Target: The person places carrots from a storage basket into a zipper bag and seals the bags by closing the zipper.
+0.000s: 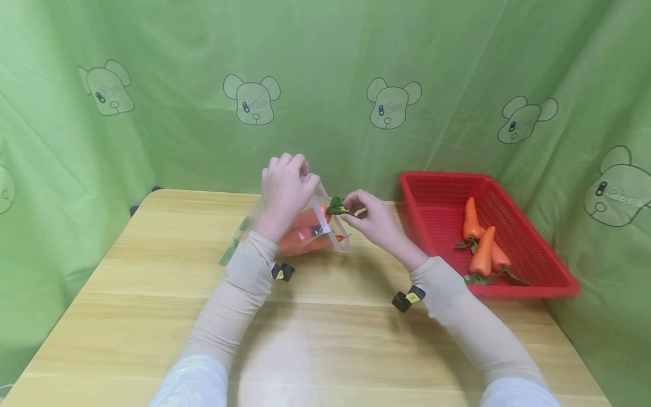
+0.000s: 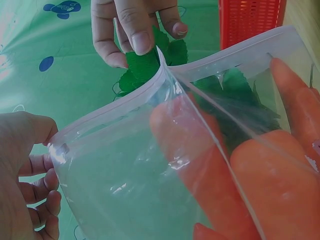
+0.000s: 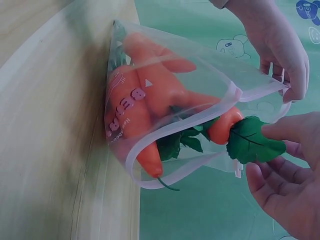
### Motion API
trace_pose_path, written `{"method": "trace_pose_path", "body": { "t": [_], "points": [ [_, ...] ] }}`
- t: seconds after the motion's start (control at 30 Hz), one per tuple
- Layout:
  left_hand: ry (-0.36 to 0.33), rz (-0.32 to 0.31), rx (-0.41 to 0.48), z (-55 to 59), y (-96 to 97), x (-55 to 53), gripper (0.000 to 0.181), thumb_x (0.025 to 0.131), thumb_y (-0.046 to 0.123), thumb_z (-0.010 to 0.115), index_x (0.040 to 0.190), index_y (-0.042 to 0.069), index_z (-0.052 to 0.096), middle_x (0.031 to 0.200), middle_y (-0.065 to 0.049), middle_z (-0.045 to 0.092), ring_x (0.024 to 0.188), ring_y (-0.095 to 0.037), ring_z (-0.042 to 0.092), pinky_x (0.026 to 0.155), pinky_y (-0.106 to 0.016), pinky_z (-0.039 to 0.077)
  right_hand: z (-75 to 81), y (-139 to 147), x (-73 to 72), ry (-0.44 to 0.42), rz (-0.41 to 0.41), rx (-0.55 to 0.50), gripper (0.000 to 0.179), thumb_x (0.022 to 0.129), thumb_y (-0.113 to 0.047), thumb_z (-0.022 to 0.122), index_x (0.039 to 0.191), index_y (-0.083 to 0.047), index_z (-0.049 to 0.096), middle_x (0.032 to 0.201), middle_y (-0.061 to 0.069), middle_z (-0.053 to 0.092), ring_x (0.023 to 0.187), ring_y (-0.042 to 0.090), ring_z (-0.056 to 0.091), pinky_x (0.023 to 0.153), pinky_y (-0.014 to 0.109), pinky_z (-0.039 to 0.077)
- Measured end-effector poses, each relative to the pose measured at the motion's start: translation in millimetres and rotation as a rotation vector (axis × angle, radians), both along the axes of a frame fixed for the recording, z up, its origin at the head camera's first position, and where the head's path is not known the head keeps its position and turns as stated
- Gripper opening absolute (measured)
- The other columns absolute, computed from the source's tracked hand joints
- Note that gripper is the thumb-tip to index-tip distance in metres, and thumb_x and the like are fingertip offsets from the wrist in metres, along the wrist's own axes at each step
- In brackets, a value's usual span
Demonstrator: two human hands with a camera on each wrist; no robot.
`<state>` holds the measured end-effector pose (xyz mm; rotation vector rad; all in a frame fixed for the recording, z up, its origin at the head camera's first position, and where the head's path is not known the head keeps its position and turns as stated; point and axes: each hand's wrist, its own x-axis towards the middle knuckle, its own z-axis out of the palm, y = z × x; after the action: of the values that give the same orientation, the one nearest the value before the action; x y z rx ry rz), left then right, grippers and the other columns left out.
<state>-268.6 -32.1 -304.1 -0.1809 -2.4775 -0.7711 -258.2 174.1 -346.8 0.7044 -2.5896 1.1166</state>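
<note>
My left hand pinches the upper rim of a clear zip bag, whose mouth gapes toward the right. Several toy carrots lie inside the bag, some with green leaves, and one pointed tip pokes out at the mouth. At the opening, another carrot is mostly within the bag, its leafy top sticking out. My right hand holds those leaves between thumb and fingers, as the right wrist view shows. Printed lettering partly covers the carrots in the bag.
A red plastic basket stands on the right of the wooden table, with several orange carrots lying in it. Green curtains with bear-head drawings hang behind the table and at both sides.
</note>
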Motion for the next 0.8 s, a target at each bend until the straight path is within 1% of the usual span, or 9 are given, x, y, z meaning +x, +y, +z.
{"method": "trace_pose_path", "body": {
  "t": [0.17, 0.27, 0.33, 0.4, 0.47, 0.63, 0.7, 0.8],
  "points": [
    [-0.007, -0.004, 0.007, -0.1, 0.8, 0.9, 0.011, 0.083, 0.025, 0.063, 0.083, 0.015, 0.057, 0.087, -0.001, 0.056, 0.088, -0.021, 0.046, 0.079, -0.036, 0.039, 3.5, 6.8, 2.3, -0.009, 0.000, -0.014, 0.024, 0.082, -0.003, 0.073, 0.103, 0.001, 0.062, 0.098, 0.017, 0.067, 0.087, 0.027, 0.066, 0.074, 0.040, 0.057],
    [-0.007, -0.005, 0.009, -0.3, 1.5, 1.0, 0.010, 0.083, 0.024, 0.062, 0.083, 0.015, 0.057, 0.087, -0.001, 0.056, 0.088, -0.021, 0.046, 0.079, -0.036, 0.039, 7.1, 16.5, 3.1, -0.009, -0.023, -0.020, 0.026, 0.082, -0.004, 0.074, 0.104, 0.000, 0.062, 0.098, 0.016, 0.068, 0.087, 0.026, 0.067, 0.074, 0.036, 0.057],
    [-0.008, -0.008, 0.012, -0.1, 1.7, 1.4, 0.009, 0.083, 0.023, 0.062, 0.083, 0.015, 0.057, 0.087, -0.001, 0.056, 0.089, -0.021, 0.046, 0.079, -0.036, 0.038, 7.7, 24.5, 2.4, -0.009, -0.043, -0.030, 0.026, 0.082, -0.005, 0.074, 0.104, 0.000, 0.062, 0.099, 0.016, 0.068, 0.087, 0.023, 0.066, 0.073, 0.030, 0.057],
    [-0.008, -0.008, 0.016, 0.0, 1.6, 1.9, 0.009, 0.082, 0.023, 0.062, 0.083, 0.015, 0.057, 0.087, -0.001, 0.056, 0.089, -0.022, 0.046, 0.078, -0.036, 0.038, 7.4, 33.3, 0.9, -0.005, -0.063, -0.038, 0.026, 0.082, -0.005, 0.074, 0.105, -0.001, 0.062, 0.098, 0.014, 0.068, 0.085, 0.019, 0.065, 0.071, 0.021, 0.055],
    [-0.008, -0.009, 0.018, 0.2, 1.4, 2.4, 0.009, 0.082, 0.023, 0.062, 0.083, 0.015, 0.057, 0.087, -0.001, 0.056, 0.089, -0.022, 0.046, 0.078, -0.036, 0.038, 7.1, 43.0, 0.0, -0.002, -0.081, -0.042, 0.026, 0.083, -0.006, 0.073, 0.105, -0.001, 0.062, 0.098, 0.013, 0.069, 0.084, 0.014, 0.064, 0.070, 0.016, 0.052],
    [-0.012, -0.010, 0.017, -0.1, 1.1, 2.4, 0.009, 0.083, 0.023, 0.062, 0.084, 0.015, 0.058, 0.087, -0.001, 0.056, 0.089, -0.022, 0.046, 0.078, -0.036, 0.038, 8.2, 69.2, -0.6, 0.013, -0.144, -0.007, 0.025, 0.084, -0.011, 0.073, 0.106, -0.003, 0.062, 0.098, 0.012, 0.069, 0.083, 0.005, 0.059, 0.074, 0.017, 0.050],
    [-0.010, -0.012, 0.016, -0.1, 1.2, 2.2, 0.010, 0.083, 0.024, 0.062, 0.084, 0.015, 0.058, 0.087, -0.002, 0.056, 0.089, -0.022, 0.046, 0.078, -0.036, 0.038, 9.0, 80.6, -0.6, 0.015, -0.175, 0.002, 0.026, 0.085, -0.012, 0.073, 0.107, -0.003, 0.062, 0.100, 0.015, 0.069, 0.084, 0.003, 0.058, 0.076, 0.016, 0.048],
    [-0.009, -0.013, 0.016, -0.2, 1.3, 2.1, 0.010, 0.083, 0.024, 0.062, 0.084, 0.015, 0.058, 0.088, -0.002, 0.056, 0.089, -0.022, 0.046, 0.079, -0.036, 0.038, 10.5, 97.8, 0.3, 0.016, -0.222, 0.008, 0.029, 0.086, -0.014, 0.072, 0.110, -0.003, 0.062, 0.103, 0.016, 0.068, 0.085, -0.002, 0.057, 0.077, 0.011, 0.045]
  ]
}}
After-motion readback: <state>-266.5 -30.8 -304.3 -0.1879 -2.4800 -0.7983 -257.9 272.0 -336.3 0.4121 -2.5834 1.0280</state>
